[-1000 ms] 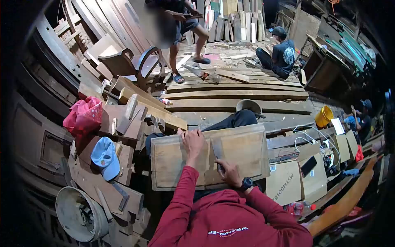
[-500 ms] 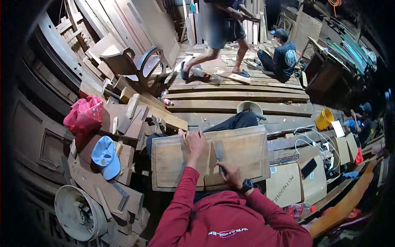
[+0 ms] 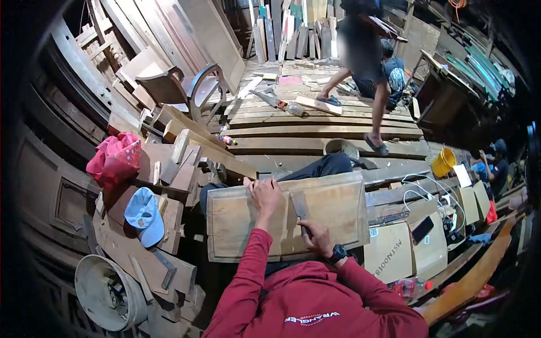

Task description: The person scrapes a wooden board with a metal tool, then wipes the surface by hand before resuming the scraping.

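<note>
A wooden panel (image 3: 338, 208) with a grooved border lies across my lap. My left hand (image 3: 266, 198) rests on its upper part, left of the middle, with the fingers bent at the far edge; nothing shows in it. My right hand (image 3: 319, 239) is wrapped round the dark handle of a flat-bladed tool (image 3: 298, 204). The wide metal blade lies against the panel's face and points away from me. A dark watch sits on my right wrist.
At the left are a pink bag (image 3: 115, 158), a light blue cap (image 3: 145, 216), a metal square (image 3: 165, 270) and a bucket (image 3: 107, 293). Cardboard (image 3: 389, 250), a phone (image 3: 422, 229) and cables lie right. One person walks ahead (image 3: 360, 56); others sit beyond and at right.
The walking person has moved to the right and nearer, now partly in front of the seated person. My hands and the panel have barely moved.
</note>
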Tool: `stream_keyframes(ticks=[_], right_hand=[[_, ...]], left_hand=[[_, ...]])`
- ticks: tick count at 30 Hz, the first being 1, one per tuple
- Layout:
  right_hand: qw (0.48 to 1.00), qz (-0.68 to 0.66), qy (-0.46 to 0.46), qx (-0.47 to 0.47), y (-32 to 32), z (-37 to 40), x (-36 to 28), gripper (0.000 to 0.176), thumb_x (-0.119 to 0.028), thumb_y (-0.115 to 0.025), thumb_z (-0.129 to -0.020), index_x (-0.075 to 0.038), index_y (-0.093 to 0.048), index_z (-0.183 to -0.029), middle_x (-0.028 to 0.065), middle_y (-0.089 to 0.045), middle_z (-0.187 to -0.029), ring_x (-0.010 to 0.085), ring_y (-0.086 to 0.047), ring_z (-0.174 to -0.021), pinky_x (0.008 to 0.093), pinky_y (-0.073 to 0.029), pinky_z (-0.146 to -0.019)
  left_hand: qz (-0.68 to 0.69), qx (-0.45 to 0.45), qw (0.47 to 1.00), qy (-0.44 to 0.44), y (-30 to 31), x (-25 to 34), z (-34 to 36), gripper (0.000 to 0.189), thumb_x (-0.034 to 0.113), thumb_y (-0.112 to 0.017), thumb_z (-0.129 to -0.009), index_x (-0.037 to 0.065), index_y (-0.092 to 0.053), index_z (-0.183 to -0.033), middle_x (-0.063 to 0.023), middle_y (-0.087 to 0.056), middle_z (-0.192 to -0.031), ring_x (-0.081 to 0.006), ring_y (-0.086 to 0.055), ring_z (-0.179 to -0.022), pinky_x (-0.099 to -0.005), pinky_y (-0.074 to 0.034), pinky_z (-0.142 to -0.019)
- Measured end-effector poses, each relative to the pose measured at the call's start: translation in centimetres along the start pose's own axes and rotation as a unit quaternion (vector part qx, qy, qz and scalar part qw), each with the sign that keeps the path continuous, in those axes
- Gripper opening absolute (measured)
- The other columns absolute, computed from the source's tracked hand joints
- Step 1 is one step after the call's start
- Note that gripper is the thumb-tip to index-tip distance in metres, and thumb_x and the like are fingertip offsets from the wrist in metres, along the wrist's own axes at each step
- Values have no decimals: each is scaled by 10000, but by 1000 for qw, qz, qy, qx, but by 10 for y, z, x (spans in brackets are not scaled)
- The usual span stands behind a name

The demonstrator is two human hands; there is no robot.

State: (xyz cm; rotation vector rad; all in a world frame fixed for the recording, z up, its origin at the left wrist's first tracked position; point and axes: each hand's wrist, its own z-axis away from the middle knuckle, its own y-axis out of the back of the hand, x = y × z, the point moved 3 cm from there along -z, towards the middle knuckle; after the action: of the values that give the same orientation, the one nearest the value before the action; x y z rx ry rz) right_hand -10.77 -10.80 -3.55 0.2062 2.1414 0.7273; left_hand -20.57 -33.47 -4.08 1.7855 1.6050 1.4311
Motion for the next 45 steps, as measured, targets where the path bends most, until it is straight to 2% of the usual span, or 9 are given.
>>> stream_keyframes(ticks=[10,14,17,22,29,34,37,41,45], right_hand=[[1000,5,-19,-1,-6,-2,-1,370,-62,-669,-843,-91,-673,-1211,169,-698,-928,350,-685,-857,432,-550,-710],[1000,-14,4,12,5,-4,-2,413,-54,-638,-839,-89,-647,-1251,188,-708,-1027,376,-688,-888,434,-554,-752],[998,-2,-20,-61,3,-2,-11,370,-58,-639,-840,-77,-669,-1208,193,-716,-1008,376,-692,-887,430,-552,-760],[1000,-23,1,12,2,-5,6,416,-3,-618,-838,-98,-661,-1241,183,-719,-1064,362,-703,-910,425,-560,-791],[999,-22,-39,-14,0,-11,5,422,-24,-631,-852,-97,-658,-1267,195,-714,-1093,363,-707,-877,419,-562,-708],[1000,3,4,24,2,-9,-10,352,-29,-647,-858,-106,-697,-1198,162,-701,-893,351,-674,-767,433,-543,-665],[1000,-14,-12,8,0,-12,2,390,-22,-646,-855,-114,-679,-1233,163,-703,-963,347,-676,-789,434,-543,-676],[997,-18,-50,-60,1,0,-3,413,-32,-629,-858,-116,-665,-1261,178,-719,-1031,355,-696,-820,438,-561,-720],[999,-12,-36,-17,0,-11,3,442,-21,-619,-837,-115,-663,-1267,193,-721,-1040,373,-707,-868,434,-565,-728]], left_hand=[[-44,-44,998,3,5,5,-1,320,262,-561,-964,22,-772,-967,-153,-764,-1009,-327,-652,-1031,-486,-360,-1098],[-11,-37,999,15,8,8,0,322,259,-559,-966,21,-777,-958,-160,-762,-1012,-325,-658,-1029,-485,-366,-1084],[-36,-46,998,0,5,5,0,326,263,-558,-968,21,-777,-961,-155,-762,-1013,-325,-655,-1037,-486,-367,-1087],[-37,-63,997,11,0,2,-2,325,274,-556,-965,32,-773,-953,-151,-760,-1012,-336,-650,-1044,-479,-372,-1081],[-21,-31,999,4,-1,1,0,313,265,-555,-967,36,-762,-908,-144,-757,-985,-326,-647,-1026,-475,-380,-1068],[-27,-46,999,11,-2,-1,0,312,264,-561,-965,34,-770,-947,-146,-760,-1016,-327,-646,-1036,-478,-382,-1066],[13,21,1000,-8,-1,3,1,333,272,-592,-941,-7,-760,-869,-210,-740,-925,-368,-663,-949,-496,-336,-1141],[-7,-19,1000,-6,4,2,-1,325,266,-594,-948,-8,-756,-880,-209,-741,-935,-362,-664,-967,-497,-336,-1139],[1,-9,1000,4,-1,2,-1,304,272,-602,-950,15,-754,-892,-200,-740,-929,-348,-660,-998,-487,-339,-1141]])
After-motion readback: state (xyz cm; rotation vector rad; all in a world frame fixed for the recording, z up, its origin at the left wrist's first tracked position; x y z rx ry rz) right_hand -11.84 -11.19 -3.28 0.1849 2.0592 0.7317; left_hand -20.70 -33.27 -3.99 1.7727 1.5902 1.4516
